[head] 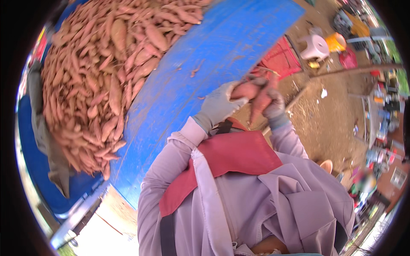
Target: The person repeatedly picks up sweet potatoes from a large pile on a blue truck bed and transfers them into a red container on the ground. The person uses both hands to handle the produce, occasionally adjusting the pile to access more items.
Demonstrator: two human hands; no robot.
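Observation:
My left hand (pixel 221 100), in a light grey work glove, is wrapped around a plump reddish sweet potato (pixel 246 91). In my gloved right hand (pixel 274 104) is a longer, tapering sweet potato (pixel 261 104), its thin tip pointing down. The two roots are close together in front of my apron; whether they touch I cannot tell. Both hands are beyond the near edge of a scuffed blue surface (pixel 179 86). A large heap of sweet potatoes (pixel 96 70) covers the far left of that surface. Blur hides some of the fingers.
A red crate (pixel 282 59) stands low behind my hands. On the dirt floor (pixel 326 118) are a pale pink plastic stool (pixel 314 48), a yellow bucket (pixel 335 42) and a wooden pole (pixel 355 69). A cluttered table (pixel 374 118) is at the far right. Grey-brown cloth (pixel 43 134) borders the heap.

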